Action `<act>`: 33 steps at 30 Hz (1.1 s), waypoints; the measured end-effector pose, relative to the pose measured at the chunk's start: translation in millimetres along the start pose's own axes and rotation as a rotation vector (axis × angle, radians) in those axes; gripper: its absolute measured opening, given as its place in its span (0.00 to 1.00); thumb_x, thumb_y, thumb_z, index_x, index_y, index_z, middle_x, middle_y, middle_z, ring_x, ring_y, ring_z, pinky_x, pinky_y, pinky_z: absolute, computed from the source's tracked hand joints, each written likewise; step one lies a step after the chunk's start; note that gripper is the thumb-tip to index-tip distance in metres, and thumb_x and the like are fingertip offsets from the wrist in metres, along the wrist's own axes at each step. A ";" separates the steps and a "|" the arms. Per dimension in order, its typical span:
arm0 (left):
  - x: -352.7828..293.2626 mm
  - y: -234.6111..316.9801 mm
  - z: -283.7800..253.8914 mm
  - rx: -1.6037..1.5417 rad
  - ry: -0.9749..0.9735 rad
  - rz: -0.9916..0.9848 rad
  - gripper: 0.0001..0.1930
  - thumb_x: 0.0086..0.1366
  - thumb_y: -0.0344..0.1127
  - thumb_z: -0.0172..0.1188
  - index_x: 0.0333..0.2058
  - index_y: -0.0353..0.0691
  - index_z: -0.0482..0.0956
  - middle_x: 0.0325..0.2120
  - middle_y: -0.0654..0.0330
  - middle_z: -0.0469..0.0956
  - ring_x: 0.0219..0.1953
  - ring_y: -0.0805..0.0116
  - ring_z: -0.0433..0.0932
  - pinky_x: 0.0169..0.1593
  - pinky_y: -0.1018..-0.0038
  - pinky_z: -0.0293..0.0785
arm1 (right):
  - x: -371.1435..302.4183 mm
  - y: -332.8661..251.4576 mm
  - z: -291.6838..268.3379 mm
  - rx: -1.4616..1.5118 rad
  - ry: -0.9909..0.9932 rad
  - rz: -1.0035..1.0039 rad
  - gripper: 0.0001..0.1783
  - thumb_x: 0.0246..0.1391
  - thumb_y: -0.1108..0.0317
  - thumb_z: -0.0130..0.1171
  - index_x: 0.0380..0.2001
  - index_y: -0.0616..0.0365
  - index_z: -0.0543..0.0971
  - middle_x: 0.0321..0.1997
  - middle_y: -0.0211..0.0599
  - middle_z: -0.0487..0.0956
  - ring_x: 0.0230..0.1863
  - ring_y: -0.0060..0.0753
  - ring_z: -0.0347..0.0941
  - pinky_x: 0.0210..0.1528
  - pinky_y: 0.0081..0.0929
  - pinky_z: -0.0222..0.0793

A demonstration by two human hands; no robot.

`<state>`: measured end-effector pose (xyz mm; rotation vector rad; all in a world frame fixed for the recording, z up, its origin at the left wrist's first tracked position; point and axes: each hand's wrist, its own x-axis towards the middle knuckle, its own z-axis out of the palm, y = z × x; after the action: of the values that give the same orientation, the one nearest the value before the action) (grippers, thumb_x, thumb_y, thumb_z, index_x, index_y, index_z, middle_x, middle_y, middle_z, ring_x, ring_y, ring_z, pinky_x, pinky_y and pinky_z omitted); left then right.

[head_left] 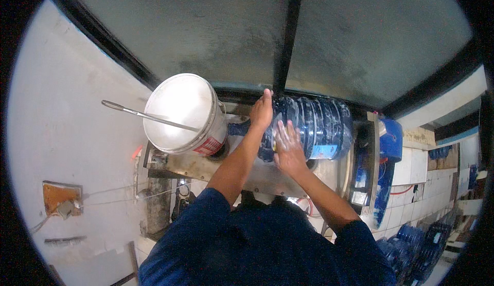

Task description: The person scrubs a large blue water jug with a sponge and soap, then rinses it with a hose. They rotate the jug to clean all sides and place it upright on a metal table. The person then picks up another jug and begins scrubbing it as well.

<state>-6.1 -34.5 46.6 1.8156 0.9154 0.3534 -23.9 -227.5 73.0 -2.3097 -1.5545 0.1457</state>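
A large blue water jug (321, 124), ribbed and streaked with white foam, lies on its side on a metal work surface, its neck pointing left. At its left end, my left hand (262, 112) rests against the shoulder with fingers stretched out toward the far side. My right hand (289, 149), foam on its fingers, lies flat on the near side of the jug. A sliver of something yellow shows beside that palm; most of it is hidden. To the left stands a white bucket (215, 103) with a long metal-handled tool (146, 115) across its opening.
A metal work surface (247, 175) runs beneath the jug and bucket. Dark-framed glass panels (216, 33) rise behind it. At right are a blue container (391, 139) and, lower down, several blue jugs (406, 250). A pale wall (103, 157) borders the left.
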 end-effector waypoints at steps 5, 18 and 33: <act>-19.6 -12.8 4.4 0.103 0.059 0.209 0.39 0.78 0.59 0.22 0.61 0.36 0.75 0.62 0.46 0.73 0.66 0.48 0.68 0.71 0.59 0.57 | 71.1 24.0 14.6 -0.151 0.197 0.093 0.32 0.60 0.53 0.49 0.63 0.62 0.74 0.76 0.55 0.59 0.78 0.60 0.49 0.75 0.65 0.42; 2.8 8.1 0.2 0.374 -0.013 0.170 0.30 0.78 0.51 0.34 0.53 0.34 0.80 0.59 0.47 0.75 0.63 0.49 0.71 0.67 0.58 0.63 | 37.5 18.3 26.0 -0.053 0.299 0.040 0.35 0.50 0.67 0.61 0.63 0.62 0.71 0.68 0.52 0.70 0.74 0.55 0.59 0.75 0.59 0.49; 15.1 2.6 10.5 0.568 0.018 0.272 0.23 0.69 0.45 0.51 0.57 0.39 0.78 0.58 0.50 0.77 0.62 0.46 0.73 0.66 0.56 0.67 | 87.7 79.7 -9.2 -0.050 0.068 0.236 0.27 0.62 0.60 0.51 0.61 0.62 0.74 0.75 0.49 0.62 0.78 0.55 0.51 0.78 0.61 0.34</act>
<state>11.5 -30.9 41.8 2.4747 0.8334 0.2953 83.0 -176.3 63.8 -2.5041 -1.2639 0.0864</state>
